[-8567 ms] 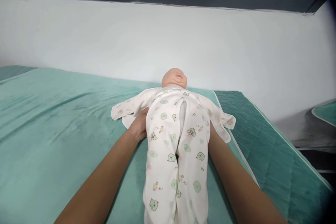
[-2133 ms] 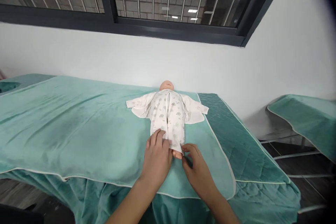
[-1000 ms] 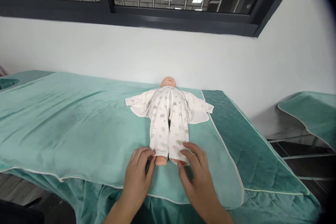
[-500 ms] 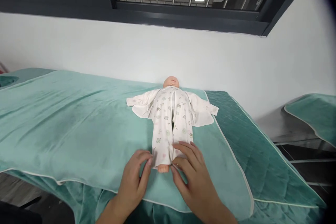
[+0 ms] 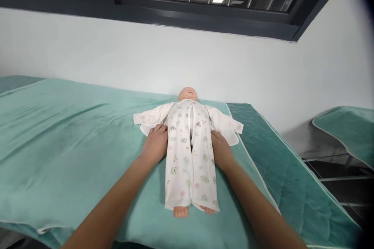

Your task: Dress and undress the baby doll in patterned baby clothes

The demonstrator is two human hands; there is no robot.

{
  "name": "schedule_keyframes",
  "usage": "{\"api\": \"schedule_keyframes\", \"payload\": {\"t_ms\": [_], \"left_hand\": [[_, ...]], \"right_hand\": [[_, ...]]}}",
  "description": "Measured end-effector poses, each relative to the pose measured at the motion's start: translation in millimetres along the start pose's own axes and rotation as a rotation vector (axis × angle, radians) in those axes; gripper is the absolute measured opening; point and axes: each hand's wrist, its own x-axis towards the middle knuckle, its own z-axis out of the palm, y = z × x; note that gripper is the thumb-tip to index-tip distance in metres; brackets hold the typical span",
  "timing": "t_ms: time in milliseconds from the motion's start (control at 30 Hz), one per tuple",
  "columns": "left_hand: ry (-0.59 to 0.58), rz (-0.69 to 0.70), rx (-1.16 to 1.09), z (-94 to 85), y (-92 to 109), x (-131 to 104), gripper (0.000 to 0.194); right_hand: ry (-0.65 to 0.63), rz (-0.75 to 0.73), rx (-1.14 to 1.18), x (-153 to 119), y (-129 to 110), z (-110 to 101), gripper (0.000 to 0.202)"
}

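Note:
A baby doll (image 5: pixel 187 93) lies on its back, head toward the wall and feet toward me. It is dressed in white printed baby clothes (image 5: pixel 179 159), with sleeves spread sideways and a dark gap between the legs. Bare toes show below the leg hems. At the doll's left-hand side in the picture, my left hand (image 5: pixel 157 142) is closed at the edge of the clothes near the waist. My right hand (image 5: pixel 221 148) closes on the opposite edge at about the same height. The fingertips of both hands are partly hidden by the cloth.
A light green blanket (image 5: pixel 73 144) covers the bed under the doll. On the right shows a darker quilted cover (image 5: pixel 280 167). Behind stand a white wall (image 5: pixel 146 58) and a dark window frame (image 5: pixel 189 17). Another green-covered surface (image 5: pixel 347 128) is at far right.
Both hands have moved from the leg hems up to the sides of the waist. The trouser legs now reach straighter toward me, and toes of both feet show. The view has shifted slightly.

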Motion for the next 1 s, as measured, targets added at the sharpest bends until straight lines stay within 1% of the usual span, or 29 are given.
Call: {"api": "schedule_keyframes", "payload": {"t_ms": [67,167,233,300,367,467,533,633,800,900,1000], "left_hand": [[0.023,0.028,-0.089,6.5,-3.8,0.9,0.016],[0.052,0.074,-0.262,13.2,-9.2,1.3,0.021],[0.025,0.062,-0.345,14.2,-10.8,4.5,0.024],[-0.019,0.018,-0.397,13.5,-10.1,10.6,0.025],[-0.044,-0.027,-0.437,12.7,-7.7,17.7,0.025],[-0.054,-0.059,-0.476,13.2,-3.3,24.5,0.023],[-0.060,-0.060,-0.493,14.1,-1.5,24.6,0.024],[-0.066,-0.012,-0.489,14.7,-0.9,20.4,0.027],[-0.060,0.076,-0.464,17.0,-3.6,14.5,0.033],[-0.047,0.082,-0.479,19.5,-5.4,13.4,0.036],[-0.042,0.051,-0.497,19.9,-5.4,12.8,0.037]], "right_hand": [[0.014,0.041,-0.016,-3.3,-2.2,1.2,0.013],[0.020,0.084,-0.007,-6.3,-2.0,1.1,0.012],[-0.010,0.062,-0.006,-5.5,0.7,1.6,0.012],[-0.034,0.008,-0.003,-4.0,3.6,3.0,0.012],[-0.048,-0.049,0.015,-3.3,5.7,5.1,0.017],[-0.073,-0.098,0.021,-3.2,7.2,8.0,0.029],[-0.088,-0.110,-0.001,-2.3,7.5,9.1,0.033],[-0.101,-0.125,-0.031,0.3,6.9,8.6,0.031],[-0.079,-0.099,-0.090,-0.5,0.1,4.5,0.028],[-0.080,-0.100,-0.110,-3.3,-5.1,3.7,0.026],[-0.072,-0.074,-0.131,-4.7,-7.2,4.6,0.025]]}}
